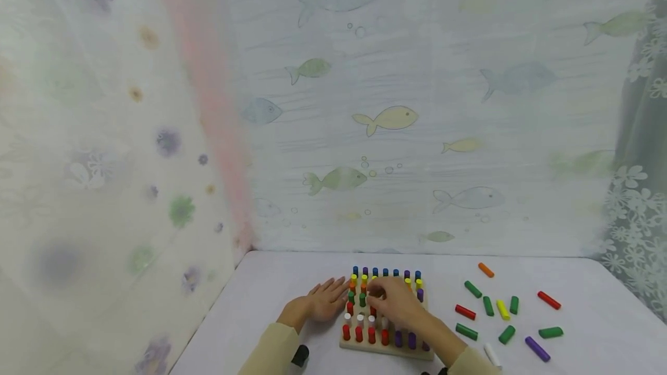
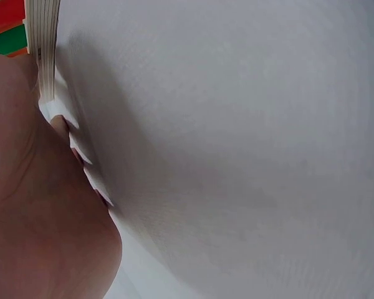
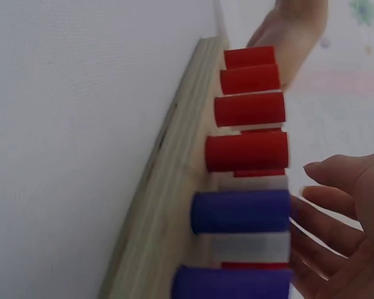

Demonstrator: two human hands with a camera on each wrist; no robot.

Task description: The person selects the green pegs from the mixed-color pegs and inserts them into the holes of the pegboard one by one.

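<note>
A wooden peg board (image 1: 387,352) stands on the white tabletop, filled with rows of coloured pegs. Beside its left edge lies my left hand (image 1: 327,301), palm side partly up, fingers straight and fingertips near the board's side. My right hand (image 1: 398,304) reaches over the board from the right, fingers bent above the middle rows, by a green peg (image 1: 362,300). Its thumb and forefinger tips come close together; whether a peg is between them is hidden. Red pegs (image 3: 249,152) and purple pegs (image 3: 240,212) line the near edge in the right wrist view.
Loose pegs lie scattered right of the board: several green ones (image 1: 473,289), red ones (image 1: 465,312), a yellow one (image 1: 502,309), an orange one (image 1: 486,270), a purple one (image 1: 537,349) and a white one (image 1: 492,356). Fish-patterned curtain (image 1: 396,201) hangs behind the table.
</note>
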